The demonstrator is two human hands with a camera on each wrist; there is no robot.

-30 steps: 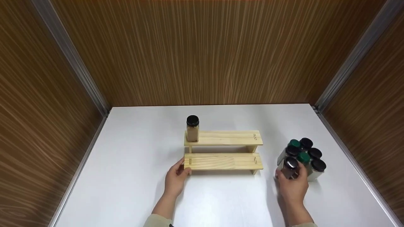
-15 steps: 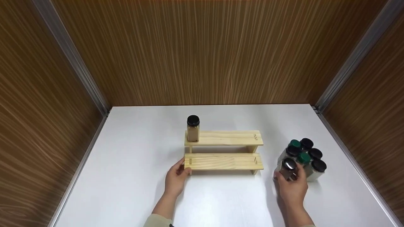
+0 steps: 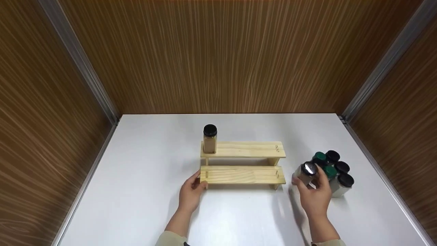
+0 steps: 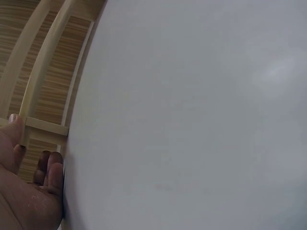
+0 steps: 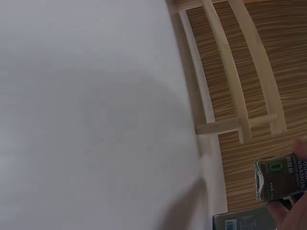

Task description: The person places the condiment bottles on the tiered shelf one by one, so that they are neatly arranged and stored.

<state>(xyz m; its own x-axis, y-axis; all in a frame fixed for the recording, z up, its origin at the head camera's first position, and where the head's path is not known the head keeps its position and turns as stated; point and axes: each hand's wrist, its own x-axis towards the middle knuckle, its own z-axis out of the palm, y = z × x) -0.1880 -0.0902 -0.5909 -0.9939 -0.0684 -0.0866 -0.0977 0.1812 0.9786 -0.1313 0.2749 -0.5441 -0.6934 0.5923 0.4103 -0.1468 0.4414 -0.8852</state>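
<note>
A two-tier pale wooden rack (image 3: 245, 175) stands mid-table. At its lower left end my left hand (image 3: 190, 197) grips the lower shelf, thumb over the front edge; the left wrist view shows this hand (image 4: 33, 201) by the rack's leg. One black-capped spice jar (image 3: 210, 145) with tan contents stands upright at the upper shelf's left end. My right hand (image 3: 315, 200) holds another black-capped spice jar (image 3: 307, 173) between thumb and fingers, slightly tilted. In the right wrist view this held jar (image 5: 278, 177) appears raised, with brown contents and a partly readable label.
Right beside the held jar, several spice jars (image 3: 341, 187) with black or green caps stand close together on the white table (image 3: 143, 177). Wood-grain panels (image 3: 225, 58) wall the table at the back and both sides.
My right hand has drawn the held jar up and slightly left, away from the group. The left hand keeps its grip on the rack.
</note>
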